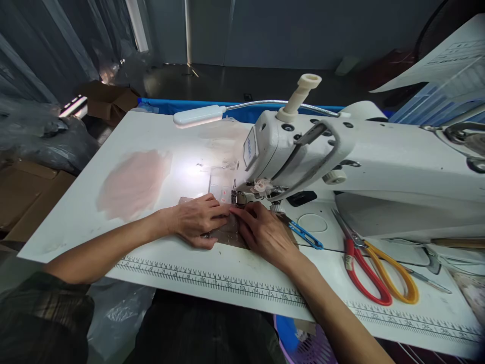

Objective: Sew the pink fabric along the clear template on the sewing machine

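Under the head of a white sewing machine (261, 146) both of my hands work close to the presser foot (239, 198). My left hand (199, 220) rests on the bed left of the needle, fingers apart and laid over pale, thin fabric (226, 206). A small shiny thing shows partly beneath its palm; I cannot make out what it is. Just right of the foot, my right hand (263, 232) has thumb and forefinger closed at the fabric's edge. The fingertips of the two hands nearly meet. Most of the fabric is hidden by fingers.
Blue thread snips (306, 235) lie right of my right hand. Farther right are scissors with red and yellow handles (373, 263). A printed ruler (212, 280) runs along the white table's front edge. A lamp (199, 116) lights the bed. Cardboard boxes (36, 197) stand left.
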Action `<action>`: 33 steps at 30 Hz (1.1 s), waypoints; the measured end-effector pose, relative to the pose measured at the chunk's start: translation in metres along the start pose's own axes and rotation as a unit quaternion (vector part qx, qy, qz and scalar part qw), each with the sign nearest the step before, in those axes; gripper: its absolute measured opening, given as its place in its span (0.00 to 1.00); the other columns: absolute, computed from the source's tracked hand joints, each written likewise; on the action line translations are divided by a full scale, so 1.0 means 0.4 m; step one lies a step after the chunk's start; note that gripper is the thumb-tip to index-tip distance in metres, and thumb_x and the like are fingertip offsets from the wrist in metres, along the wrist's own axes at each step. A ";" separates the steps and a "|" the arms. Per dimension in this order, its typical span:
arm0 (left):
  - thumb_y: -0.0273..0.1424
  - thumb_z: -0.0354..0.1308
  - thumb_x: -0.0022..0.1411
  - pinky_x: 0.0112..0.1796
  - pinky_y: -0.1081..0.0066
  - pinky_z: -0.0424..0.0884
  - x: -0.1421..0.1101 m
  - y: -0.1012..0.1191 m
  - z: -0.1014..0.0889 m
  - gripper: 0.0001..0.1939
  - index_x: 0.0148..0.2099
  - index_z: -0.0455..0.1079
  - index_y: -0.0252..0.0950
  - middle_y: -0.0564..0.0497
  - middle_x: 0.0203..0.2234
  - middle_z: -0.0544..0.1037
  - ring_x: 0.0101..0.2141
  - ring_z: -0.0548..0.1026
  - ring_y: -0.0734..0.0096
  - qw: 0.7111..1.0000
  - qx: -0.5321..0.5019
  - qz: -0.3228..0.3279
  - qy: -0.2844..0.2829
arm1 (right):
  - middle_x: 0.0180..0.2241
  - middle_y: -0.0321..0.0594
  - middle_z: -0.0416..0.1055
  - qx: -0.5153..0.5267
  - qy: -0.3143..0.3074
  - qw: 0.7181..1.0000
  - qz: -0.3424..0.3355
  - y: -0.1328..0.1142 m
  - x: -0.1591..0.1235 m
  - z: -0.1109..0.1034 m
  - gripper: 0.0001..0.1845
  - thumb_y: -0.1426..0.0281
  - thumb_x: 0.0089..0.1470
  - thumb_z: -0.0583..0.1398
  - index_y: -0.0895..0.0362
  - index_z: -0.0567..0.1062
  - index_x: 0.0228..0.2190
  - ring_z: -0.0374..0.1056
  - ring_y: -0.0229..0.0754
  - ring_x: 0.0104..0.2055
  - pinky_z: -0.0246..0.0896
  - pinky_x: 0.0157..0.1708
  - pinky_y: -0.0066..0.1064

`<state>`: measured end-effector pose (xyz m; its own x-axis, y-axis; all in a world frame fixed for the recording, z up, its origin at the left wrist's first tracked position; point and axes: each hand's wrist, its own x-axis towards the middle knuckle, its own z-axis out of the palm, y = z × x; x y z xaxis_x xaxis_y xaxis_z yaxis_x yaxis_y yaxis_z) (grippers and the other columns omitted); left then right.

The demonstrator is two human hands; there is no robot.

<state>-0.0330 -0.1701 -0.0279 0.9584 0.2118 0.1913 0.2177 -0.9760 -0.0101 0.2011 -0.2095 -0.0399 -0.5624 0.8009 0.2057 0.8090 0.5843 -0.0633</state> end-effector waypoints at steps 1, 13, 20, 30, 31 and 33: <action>0.39 0.50 0.62 0.40 0.60 0.64 0.001 0.000 -0.001 0.21 0.48 0.73 0.30 0.39 0.47 0.73 0.36 0.69 0.60 1.000 -0.001 -0.003 -0.004 | 0.41 0.50 0.71 -0.001 -0.001 1.000 0.004 -0.001 0.001 0.001 0.21 0.69 0.62 0.50 0.53 0.73 0.53 0.67 0.45 0.32 0.62 0.34 0.37; 0.42 0.49 0.62 0.43 0.57 0.62 0.014 -0.016 0.000 0.23 0.47 0.73 0.28 0.40 0.43 0.75 0.35 0.69 0.60 0.999 0.028 -0.029 -0.002 | 0.40 0.50 0.73 0.043 -0.006 0.999 0.027 0.005 -0.003 0.008 0.22 0.67 0.63 0.49 0.53 0.72 0.55 0.69 0.47 0.35 0.64 0.36 0.38; 0.42 0.51 0.62 0.43 0.57 0.63 0.017 -0.022 0.000 0.24 0.51 0.71 0.28 0.39 0.46 0.74 0.36 0.69 0.59 0.998 0.023 -0.053 0.002 | 0.43 0.52 0.72 0.053 -0.003 0.998 0.037 -0.002 -0.004 0.001 0.21 0.69 0.63 0.50 0.55 0.73 0.54 0.70 0.48 0.38 0.66 0.38 0.39; 0.43 0.50 0.62 0.45 0.55 0.63 0.026 -0.022 -0.001 0.26 0.53 0.70 0.28 0.38 0.49 0.73 0.40 0.71 0.57 0.994 0.022 -0.101 -0.020 | 0.44 0.52 0.73 0.032 -0.037 0.998 0.036 -0.007 0.005 -0.010 0.21 0.72 0.61 0.50 0.57 0.73 0.53 0.71 0.48 0.38 0.65 0.37 0.38; 0.43 0.50 0.63 0.45 0.55 0.63 0.027 -0.022 -0.001 0.26 0.53 0.70 0.28 0.38 0.49 0.73 0.40 0.71 0.57 0.994 0.024 -0.105 -0.019 | 0.43 0.53 0.73 0.027 -0.045 0.998 0.043 -0.009 0.008 -0.011 0.22 0.72 0.62 0.50 0.57 0.73 0.53 0.71 0.49 0.37 0.65 0.37 0.38; 0.43 0.49 0.63 0.45 0.55 0.63 0.030 -0.022 0.002 0.27 0.53 0.70 0.26 0.37 0.49 0.73 0.40 0.71 0.57 0.994 0.030 -0.108 -0.015 | 0.42 0.53 0.74 0.021 -0.060 0.996 0.056 -0.011 0.016 -0.013 0.22 0.71 0.62 0.50 0.57 0.73 0.54 0.71 0.49 0.36 0.64 0.36 0.39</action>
<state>-0.0234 -0.1588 -0.0262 0.8933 0.4179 0.1654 0.4281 -0.9032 -0.0304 0.1947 -0.2077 -0.0333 -0.4880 0.8695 0.0761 0.8612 0.4939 -0.1204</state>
